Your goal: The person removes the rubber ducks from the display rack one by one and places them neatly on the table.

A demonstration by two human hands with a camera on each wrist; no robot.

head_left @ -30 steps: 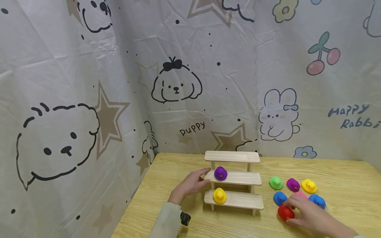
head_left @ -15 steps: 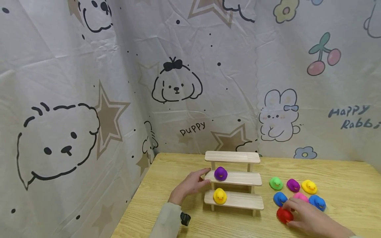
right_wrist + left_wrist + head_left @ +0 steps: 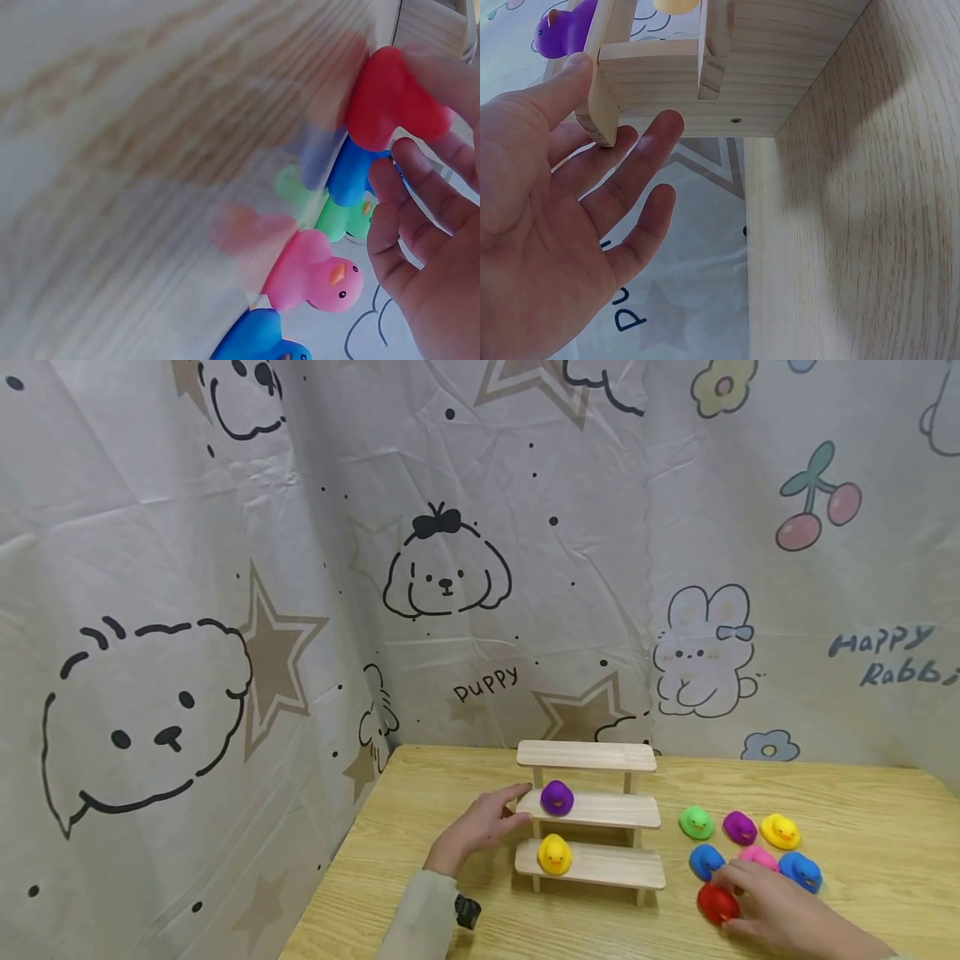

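My left hand (image 3: pixel 480 828) holds the left end of the middle board of a three-step wooden shelf (image 3: pixel 615 810). In the left wrist view the thumb lies on one face of that board and the fingers reach behind it. A purple rubber duck (image 3: pixel 557 798) sits on the middle step, and a yellow duck (image 3: pixel 554 855) on the lowest. On the table to the right, my right hand (image 3: pixel 780 897) grips a red rubber duck (image 3: pixel 382 101) between thumb and fingers, which partly cover it. Its lower edge is right at the tabletop.
Loose ducks stand around the right hand: green (image 3: pixel 696 823), purple-magenta (image 3: pixel 740 828), yellow (image 3: pixel 781 832), two blue, one of them (image 3: pixel 801 872) at the right, and a pink one (image 3: pixel 304 274). A printed curtain (image 3: pixel 480 635) hangs behind the wooden table (image 3: pixel 600 935).
The right hand has shifted the red duck slightly left and toward the front, turning it a little. The left hand and the shelf stay where they were.
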